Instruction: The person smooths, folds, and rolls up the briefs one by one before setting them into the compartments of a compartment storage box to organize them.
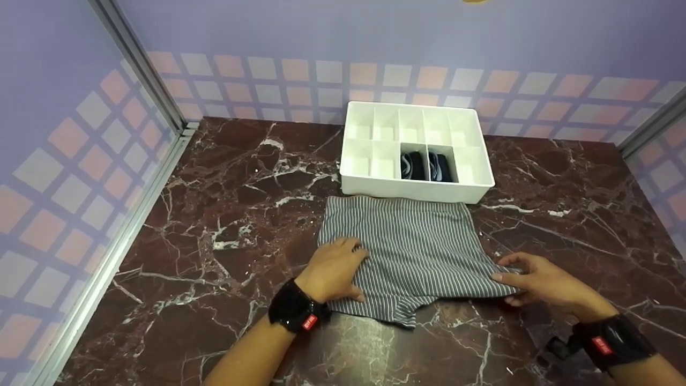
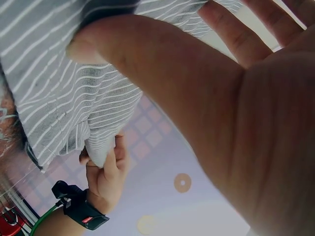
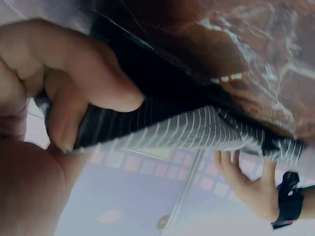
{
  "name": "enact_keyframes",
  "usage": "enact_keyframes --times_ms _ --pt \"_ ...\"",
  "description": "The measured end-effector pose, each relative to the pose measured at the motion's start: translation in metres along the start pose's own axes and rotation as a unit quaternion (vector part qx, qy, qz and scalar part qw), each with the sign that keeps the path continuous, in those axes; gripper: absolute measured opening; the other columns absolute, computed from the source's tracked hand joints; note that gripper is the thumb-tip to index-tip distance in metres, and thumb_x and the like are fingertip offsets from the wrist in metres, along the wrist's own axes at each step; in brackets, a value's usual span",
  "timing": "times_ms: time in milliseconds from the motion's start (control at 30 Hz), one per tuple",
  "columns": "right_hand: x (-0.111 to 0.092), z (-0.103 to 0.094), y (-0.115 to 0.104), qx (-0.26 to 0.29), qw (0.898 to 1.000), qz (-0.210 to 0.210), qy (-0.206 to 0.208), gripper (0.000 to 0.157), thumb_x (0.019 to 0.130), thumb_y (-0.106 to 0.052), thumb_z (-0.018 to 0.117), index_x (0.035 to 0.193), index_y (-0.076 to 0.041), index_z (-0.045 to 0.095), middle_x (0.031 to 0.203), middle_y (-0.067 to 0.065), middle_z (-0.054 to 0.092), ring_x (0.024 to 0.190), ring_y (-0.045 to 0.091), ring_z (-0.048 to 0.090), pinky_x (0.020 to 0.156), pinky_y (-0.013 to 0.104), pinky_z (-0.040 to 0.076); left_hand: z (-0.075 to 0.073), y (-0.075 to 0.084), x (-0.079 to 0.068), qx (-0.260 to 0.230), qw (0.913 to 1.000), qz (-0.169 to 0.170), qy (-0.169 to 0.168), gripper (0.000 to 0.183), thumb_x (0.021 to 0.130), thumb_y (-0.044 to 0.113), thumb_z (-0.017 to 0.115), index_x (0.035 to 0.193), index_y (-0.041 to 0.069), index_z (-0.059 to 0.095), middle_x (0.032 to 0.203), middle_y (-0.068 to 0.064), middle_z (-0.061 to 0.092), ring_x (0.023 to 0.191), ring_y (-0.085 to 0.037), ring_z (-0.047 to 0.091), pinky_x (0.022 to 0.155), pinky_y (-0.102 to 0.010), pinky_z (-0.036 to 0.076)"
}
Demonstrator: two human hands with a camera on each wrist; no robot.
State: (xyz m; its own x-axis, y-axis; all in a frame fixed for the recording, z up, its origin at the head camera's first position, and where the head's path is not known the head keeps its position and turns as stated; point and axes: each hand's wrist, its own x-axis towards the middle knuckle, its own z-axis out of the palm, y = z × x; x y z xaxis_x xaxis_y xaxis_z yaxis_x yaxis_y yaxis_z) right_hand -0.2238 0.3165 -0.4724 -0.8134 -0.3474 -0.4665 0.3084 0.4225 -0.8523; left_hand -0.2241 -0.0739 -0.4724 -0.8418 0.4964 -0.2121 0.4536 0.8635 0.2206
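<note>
A pair of grey-and-white striped boxer briefs [image 1: 412, 241] lies spread out, its waistband toward the box and its legs toward me. On its left side rests my left hand [image 1: 333, 269], with the fingers spread loosely over the cloth; the left wrist view shows the thumb [image 2: 113, 44] against the stripes. My right hand [image 1: 541, 284] pinches the lower right leg corner between thumb and fingers. In the right wrist view that hem [image 3: 162, 132] is lifted a little off the table, and the dark inside of the cloth shows.
Just behind the waistband stands a white divided box [image 1: 418, 187]. Two of its front compartments hold folded dark cloth items [image 1: 412, 165]. The table [image 1: 241, 214] is dark red marble, bordered by tile-patterned walls [image 1: 300, 72] at the back and sides.
</note>
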Motion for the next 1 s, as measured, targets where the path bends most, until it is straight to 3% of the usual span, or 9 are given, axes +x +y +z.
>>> enact_keyframes --times_ms 133,233,400,500,700,833,1000 --pt "0.001 0.003 0.001 0.082 0.996 -0.024 -0.001 0.069 0.084 -0.004 0.064 0.136 0.009 0.022 0.118 0.03 0.043 0.092 0.027 0.06 0.081 0.041 0.051 -0.001 0.0 0.0 0.0 1.0 -0.004 0.0 0.088 0.056 0.052 0.078 0.132 0.017 0.049 0.141 -0.008 0.038 0.125 -0.026 0.038 0.101 -0.049 0.034" --pt "0.003 0.006 0.004 0.099 0.994 -0.051 -0.012 0.073 0.079 0.003 0.066 0.137 0.007 0.022 0.125 0.033 0.037 0.096 0.026 0.058 0.081 0.037 0.051 0.0 0.0 0.0 -0.001 1.0 -0.004 -0.002 0.089 0.056 0.051 0.078 0.132 0.017 0.048 0.141 -0.008 0.037 0.126 -0.027 0.036 0.102 -0.049 0.032" --pt "0.003 0.01 0.008 0.069 0.992 -0.086 -0.063 0.082 0.074 0.007 0.068 0.139 0.005 0.019 0.124 0.036 0.038 0.097 0.032 0.057 0.079 0.035 0.051 0.0 0.001 0.001 -0.003 1.0 0.001 -0.002 0.088 0.057 0.052 0.078 0.132 0.017 0.049 0.14 -0.008 0.038 0.126 -0.026 0.037 0.101 -0.049 0.033" --pt "0.003 0.011 0.009 0.034 0.992 -0.098 -0.078 0.081 0.074 0.004 0.07 0.14 0.006 0.022 0.118 0.035 0.043 0.089 0.028 0.059 0.072 0.034 0.053 0.001 0.002 0.001 0.002 1.0 0.0 -0.003 0.087 0.058 0.052 0.078 0.132 0.017 0.049 0.14 -0.008 0.038 0.126 -0.026 0.037 0.101 -0.049 0.033" --pt "0.0 0.014 0.009 0.009 0.996 -0.067 -0.059 0.067 0.081 -0.007 0.068 0.137 0.004 0.033 0.085 0.022 0.06 0.071 0.028 0.062 0.059 0.04 0.053 0.001 0.0 0.001 0.002 0.9999 -0.003 -0.009 0.089 0.059 0.052 0.077 0.134 0.017 0.046 0.143 -0.009 0.035 0.128 -0.027 0.034 0.103 -0.049 0.03" --pt "-0.005 0.013 0.01 0.0 0.998 -0.043 -0.046 0.061 0.083 -0.012 0.067 0.134 0.003 0.038 0.088 0.018 0.058 0.07 0.025 0.06 0.061 0.04 0.052 0.001 0.0 0.0 -0.003 0.9999 -0.006 -0.01 0.089 0.059 0.051 0.078 0.134 0.017 0.046 0.143 -0.009 0.035 0.129 -0.027 0.034 0.103 -0.049 0.03" --pt "-0.016 0.004 0.014 0.017 0.999 -0.006 -0.04 0.065 0.082 -0.008 0.064 0.136 0.005 0.029 0.084 0.012 0.057 0.065 0.016 0.056 0.058 0.033 0.051 0.0 0.001 0.0 -0.009 0.9999 -0.005 -0.007 0.088 0.058 0.051 0.079 0.133 0.017 0.047 0.142 -0.009 0.036 0.128 -0.028 0.035 0.102 -0.049 0.031"
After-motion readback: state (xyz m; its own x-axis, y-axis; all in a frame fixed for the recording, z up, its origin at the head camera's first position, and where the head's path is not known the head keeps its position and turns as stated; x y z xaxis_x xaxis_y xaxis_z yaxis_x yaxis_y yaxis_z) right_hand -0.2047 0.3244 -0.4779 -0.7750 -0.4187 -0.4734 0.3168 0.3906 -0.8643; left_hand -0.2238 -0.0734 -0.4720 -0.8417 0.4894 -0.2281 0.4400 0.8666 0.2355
